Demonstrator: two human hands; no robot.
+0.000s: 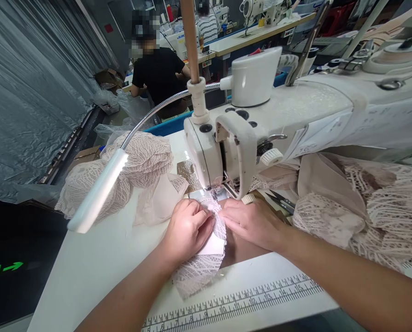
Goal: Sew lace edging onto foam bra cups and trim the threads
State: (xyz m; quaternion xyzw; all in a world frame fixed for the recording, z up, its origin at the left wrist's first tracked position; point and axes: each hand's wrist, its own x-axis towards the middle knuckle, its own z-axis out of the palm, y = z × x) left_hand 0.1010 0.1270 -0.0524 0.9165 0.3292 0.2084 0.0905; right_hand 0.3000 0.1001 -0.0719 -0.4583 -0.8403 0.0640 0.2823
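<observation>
A strip of pale pink lace fabric [206, 267] lies on the sewing table, its far end under the needle area of a white sewing machine [206, 147]. My left hand [190, 226] is closed on the lace, thumb and forefinger pinching it just in front of the presser foot. From the other side, my right hand [249, 221] presses its fingertips together on the lace's right edge. A smooth, lighter panel shows on the lace below my left hand. The needle tip itself is too small to make out.
Lace pieces [140, 157] are heaped at the left, with more lace [392, 207] at the right. Dark scissors [282, 202] lie beside my right hand. A lamp [98, 193] on a bendy neck overhangs the left. A printed ruler [233, 304] runs along the front edge. A person [157, 69] sits beyond.
</observation>
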